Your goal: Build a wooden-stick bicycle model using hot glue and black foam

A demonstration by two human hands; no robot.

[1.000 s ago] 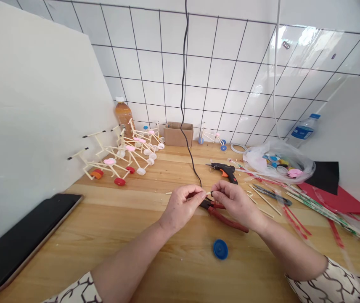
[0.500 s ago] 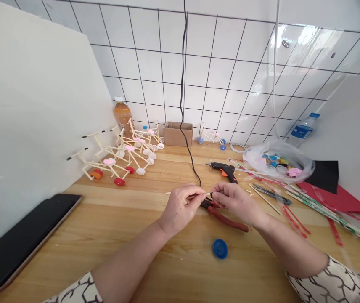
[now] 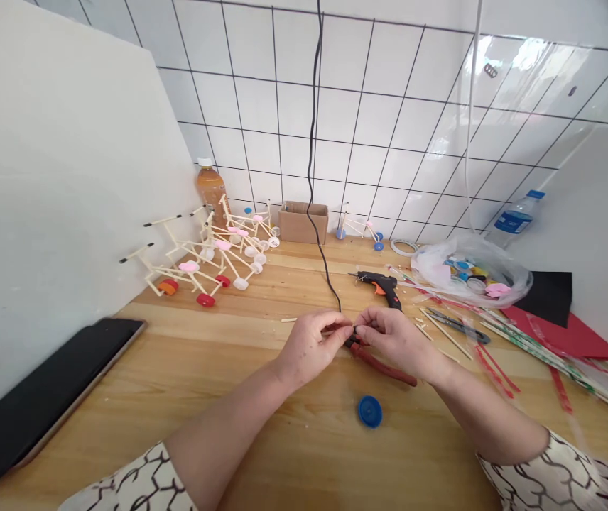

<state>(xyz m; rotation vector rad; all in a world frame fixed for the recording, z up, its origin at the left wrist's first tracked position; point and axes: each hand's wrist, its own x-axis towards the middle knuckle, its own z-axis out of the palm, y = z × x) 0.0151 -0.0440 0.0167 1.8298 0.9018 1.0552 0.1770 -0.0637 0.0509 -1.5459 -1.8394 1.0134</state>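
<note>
My left hand (image 3: 312, 348) is closed in a pinch on a short pale wooden stick, mostly hidden by the fingers. Against its fingertips, my right hand (image 3: 392, 341) pinches a small black strip (image 3: 356, 330) at the stick's end. Whether the strip is wrapped around the stick I cannot tell. Just beneath the hands lie pliers with red handles (image 3: 383, 367), their jaws partly covered. Nearer to me sits a round blue bottle cap (image 3: 370, 411). Beyond the right hand rests a black glue gun (image 3: 381, 285).
Several stick models with cap wheels (image 3: 202, 270) stand at left, near a bottle of amber drink (image 3: 212, 188). A cardboard box (image 3: 304, 223) is by the wall. Rightward are a plastic bag of caps (image 3: 469, 273), scissors-like snips (image 3: 458, 325), and red sheet (image 3: 575, 333). A black phone-like slab (image 3: 53, 390) lies left.
My fingertips have come closer together, so the pale stick between them is now nearly covered. The view has shifted slightly; the things on the table stay in place.
</note>
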